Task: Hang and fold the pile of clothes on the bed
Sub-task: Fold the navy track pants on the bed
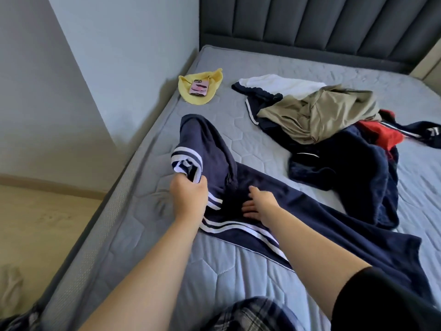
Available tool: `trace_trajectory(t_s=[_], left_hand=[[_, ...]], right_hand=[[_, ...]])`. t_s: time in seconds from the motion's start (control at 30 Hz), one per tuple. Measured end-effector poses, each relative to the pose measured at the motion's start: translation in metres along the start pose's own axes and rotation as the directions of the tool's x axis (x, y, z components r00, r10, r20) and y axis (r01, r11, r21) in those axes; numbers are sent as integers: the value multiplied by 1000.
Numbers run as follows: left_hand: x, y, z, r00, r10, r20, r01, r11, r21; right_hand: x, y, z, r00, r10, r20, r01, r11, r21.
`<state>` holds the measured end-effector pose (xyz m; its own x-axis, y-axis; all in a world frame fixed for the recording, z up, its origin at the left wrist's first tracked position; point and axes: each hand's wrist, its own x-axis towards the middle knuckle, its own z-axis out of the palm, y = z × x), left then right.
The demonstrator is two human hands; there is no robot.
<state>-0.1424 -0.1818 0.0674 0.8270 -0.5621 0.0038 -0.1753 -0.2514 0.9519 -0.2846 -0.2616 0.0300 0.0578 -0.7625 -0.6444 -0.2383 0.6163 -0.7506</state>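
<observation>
Plaid cloth (257,316) fills the bottom edge, and two bare forearms reach out over it; the right one has a black sleeve (386,299).

One bed (238,271) with a grey quilted top takes up most of the view, and one dark ribbed headboard (310,25) stands at its far end.

One navy garment (310,218) with paired white stripes lies spread across the near half of the bed, running from the left edge towards the lower right.

One pile (334,139) of clothes sits further back on the right, apart from the navy garment. At least four pieces show in it: a khaki one (317,113) on top, a white one (281,84) at the back, a red one (379,132) to the right, and a dark blue one (346,168) in front.

One yellow cloth (214,77) lies near the far left corner, with one phone (198,88) on it.

Left grip (188,199) pinches a striped cuff (186,163) of the navy garment, holding it raised off the bed. Right grip (259,205) lies spread, fingers flat on the garment just beside the left.
</observation>
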Motion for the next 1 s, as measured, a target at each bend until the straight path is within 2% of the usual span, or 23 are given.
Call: trace_trajectory(t_s=[0.03,0.1,0.13,0.17,0.2,0.23,0.27,0.3,0.33,0.37,0.4,0.43,0.5,0.57,0.6,0.63,0.7,0.73,0.8,0.93,1.0], left_hand=[[-14,4,7,991,131,36,-132,990,46],[-42,11,24,910,384,158,-402,910,102],[-57,14,35,836,463,293,-508,856,96],[-70,15,46,734,504,455,-602,793,93],[-83,14,57,591,520,617,-721,684,113],[-94,12,67,427,462,777,-838,525,149],[-103,8,75,294,338,894,-912,379,157],[-110,2,81,194,177,965,-952,270,142],[-116,-3,85,140,33,990,-968,217,129],[-120,-6,87,127,-33,991,-964,230,131],[-122,-8,87,147,9,989,-946,294,138],[-123,-7,84,212,127,969,-909,391,147],[-119,-3,77,417,370,830,-810,565,155],[-108,-4,72,572,542,616,-771,611,179],[-102,-7,71,637,568,521,-742,636,213],[-97,-8,69,700,534,474,-693,670,266],[-88,-10,68,777,390,495,-598,703,385],[-85,-11,70,789,340,513,-582,683,442],[-85,-11,77,763,326,558,-624,595,507],[-107,-14,106,642,328,693,-757,417,504],[-118,-26,116,602,317,733,-792,357,496]], right_hand=[[-3,1,-22,1000,24,16,-25,994,108],[-6,3,-68,999,46,18,-50,944,328],[-8,2,-92,999,49,10,-48,898,437],[-9,2,-115,999,45,-5,-36,849,527],[-10,3,-136,999,41,-20,-21,810,586],[-14,4,-153,999,36,-17,-18,789,614],[-17,7,-166,999,46,-3,-36,802,596],[-21,12,-173,997,70,9,-64,848,526],[-24,19,-177,995,101,7,-95,905,415],[-25,28,-178,992,129,3,-124,945,303],[-23,36,-176,990,144,-9,-138,964,226],[-21,43,-172,990,140,-27,-131,970,205],[-18,50,-159,993,73,-93,-49,970,239],[-16,52,-140,990,5,-143,34,963,268],[-16,51,-131,988,-20,-151,62,959,276],[-17,51,-123,988,-37,-149,79,955,285],[-18,50,-115,992,-39,-123,75,949,305],[-19,51,-115,995,-21,-93,50,946,320],[-22,54,-118,999,38,-23,-29,951,306],[-22,71,-132,992,117,-46,-120,990,-77],[-17,71,-140,994,57,-90,-71,985,-158]])
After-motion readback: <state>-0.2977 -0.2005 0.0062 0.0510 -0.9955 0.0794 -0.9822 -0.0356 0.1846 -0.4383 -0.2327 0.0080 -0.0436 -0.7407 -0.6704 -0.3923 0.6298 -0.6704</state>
